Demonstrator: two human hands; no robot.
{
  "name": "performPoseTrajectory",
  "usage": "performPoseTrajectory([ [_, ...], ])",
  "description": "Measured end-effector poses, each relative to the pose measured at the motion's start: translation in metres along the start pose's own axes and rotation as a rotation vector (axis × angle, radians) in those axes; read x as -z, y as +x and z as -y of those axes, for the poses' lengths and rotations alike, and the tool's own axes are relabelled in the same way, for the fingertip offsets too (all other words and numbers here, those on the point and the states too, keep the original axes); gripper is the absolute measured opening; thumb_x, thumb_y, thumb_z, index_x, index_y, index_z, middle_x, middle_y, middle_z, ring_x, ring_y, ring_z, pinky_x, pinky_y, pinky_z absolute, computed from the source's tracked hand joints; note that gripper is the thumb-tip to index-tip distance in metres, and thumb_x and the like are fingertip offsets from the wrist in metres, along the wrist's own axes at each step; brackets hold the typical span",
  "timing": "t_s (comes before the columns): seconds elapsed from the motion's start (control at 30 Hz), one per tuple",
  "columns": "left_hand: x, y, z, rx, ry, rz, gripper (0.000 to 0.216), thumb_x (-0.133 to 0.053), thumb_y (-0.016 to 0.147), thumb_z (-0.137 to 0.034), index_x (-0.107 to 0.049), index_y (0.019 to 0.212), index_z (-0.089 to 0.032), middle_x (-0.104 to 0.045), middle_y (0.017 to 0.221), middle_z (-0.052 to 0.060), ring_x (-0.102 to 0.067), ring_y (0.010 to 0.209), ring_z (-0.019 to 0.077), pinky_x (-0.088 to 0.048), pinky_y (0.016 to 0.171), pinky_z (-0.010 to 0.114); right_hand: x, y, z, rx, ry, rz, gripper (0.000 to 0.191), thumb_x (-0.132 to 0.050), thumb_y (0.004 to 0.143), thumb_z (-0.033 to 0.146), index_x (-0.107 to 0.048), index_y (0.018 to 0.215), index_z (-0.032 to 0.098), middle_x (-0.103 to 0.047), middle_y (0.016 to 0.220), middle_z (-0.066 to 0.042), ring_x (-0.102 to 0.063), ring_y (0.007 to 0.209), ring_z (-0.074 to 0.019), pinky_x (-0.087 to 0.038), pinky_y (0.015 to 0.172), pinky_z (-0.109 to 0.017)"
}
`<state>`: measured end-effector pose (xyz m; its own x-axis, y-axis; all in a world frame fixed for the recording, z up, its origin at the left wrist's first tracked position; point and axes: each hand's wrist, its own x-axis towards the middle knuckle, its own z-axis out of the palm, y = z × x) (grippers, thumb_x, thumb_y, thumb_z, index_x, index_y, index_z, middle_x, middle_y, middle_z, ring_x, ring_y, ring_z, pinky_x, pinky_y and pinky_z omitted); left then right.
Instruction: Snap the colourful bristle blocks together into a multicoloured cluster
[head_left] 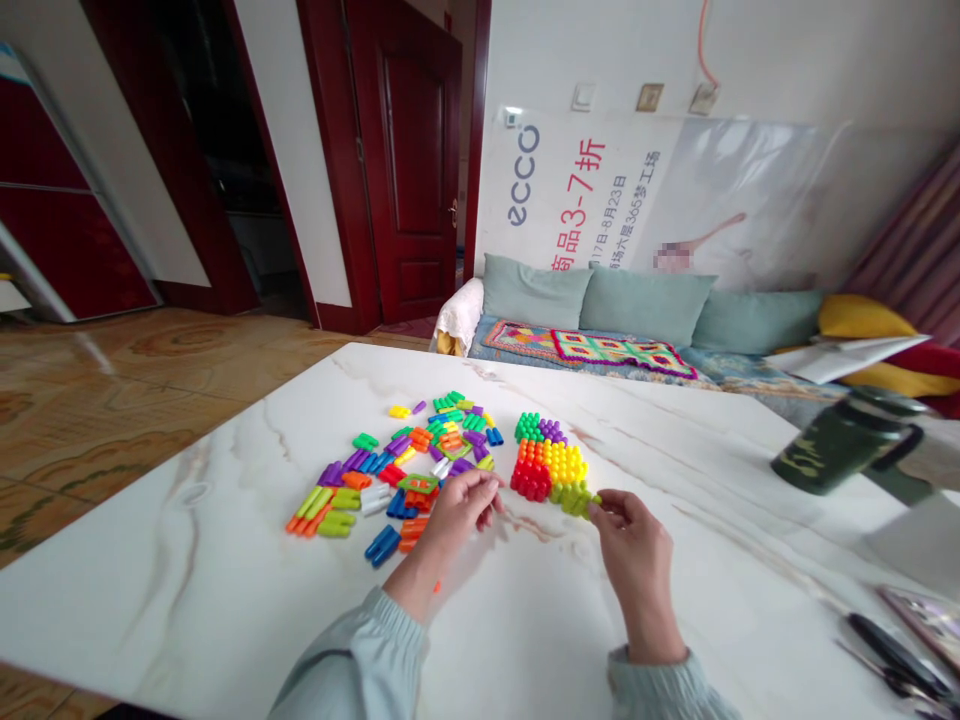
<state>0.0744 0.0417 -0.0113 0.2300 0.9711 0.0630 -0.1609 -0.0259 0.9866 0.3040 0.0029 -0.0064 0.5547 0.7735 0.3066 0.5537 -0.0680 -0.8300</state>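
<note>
A block of upright plastic pegs stands on the white marble table, grouped in green, purple, orange, yellow, red and lime. My right hand pinches a lime peg at the block's near right corner. My left hand rests just left of the block with its fingers curled; what they hold, if anything, is hidden. A scatter of loose coloured pegs lies left of it.
A camouflage mug lies tilted at the table's right. Dark scissors sit at the near right corner. Behind the table is a sofa with cushions, and a red door stands open beyond.
</note>
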Motion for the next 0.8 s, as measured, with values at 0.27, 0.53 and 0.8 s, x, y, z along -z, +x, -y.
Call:
performPoseTrajectory([
  [0.27, 0.000, 0.000, 0.003, 0.004, 0.032, 0.010, 0.036, -0.063, 0.079, -0.044, -0.066, 0.094, -0.012, -0.064, 0.068, 0.002, -0.048, 0.048, 0.0076, -0.037, 0.045, 0.019, -0.008, -0.006, -0.013, 0.035, -0.165, 0.127, 0.028, -0.052, 0.065, 0.039, -0.067, 0.078, 0.020, -0.074, 0.073, -0.009, -0.067, 0.069, -0.0259, -0.045, 0.065, -0.034],
  [0.53, 0.007, 0.001, 0.003, -0.222, 0.242, -0.260, 0.026, -0.054, 0.089, -0.037, -0.067, 0.096, -0.016, -0.064, 0.071, 0.002, -0.059, 0.060, 0.0132, -0.046, 0.056, 0.024, -0.017, -0.004, -0.021, 0.107, -0.148, 0.070, 0.026, -0.048, 0.068, 0.036, -0.064, 0.079, 0.019, -0.072, 0.077, -0.010, -0.067, 0.070, -0.0236, -0.047, 0.069, -0.033],
  [0.8, 0.011, 0.003, 0.011, -0.512, 1.121, -0.135, 0.034, -0.058, 0.087, -0.021, -0.068, 0.118, -0.029, -0.057, 0.135, 0.009, -0.049, 0.127, 0.0292, -0.036, 0.110, 0.051, -0.017, -0.015, -0.004, 0.282, -0.168, -0.141, 0.023, -0.049, 0.083, 0.036, -0.063, 0.090, 0.019, -0.067, 0.092, -0.007, -0.061, 0.062, -0.0151, -0.042, 0.056, -0.027],
])
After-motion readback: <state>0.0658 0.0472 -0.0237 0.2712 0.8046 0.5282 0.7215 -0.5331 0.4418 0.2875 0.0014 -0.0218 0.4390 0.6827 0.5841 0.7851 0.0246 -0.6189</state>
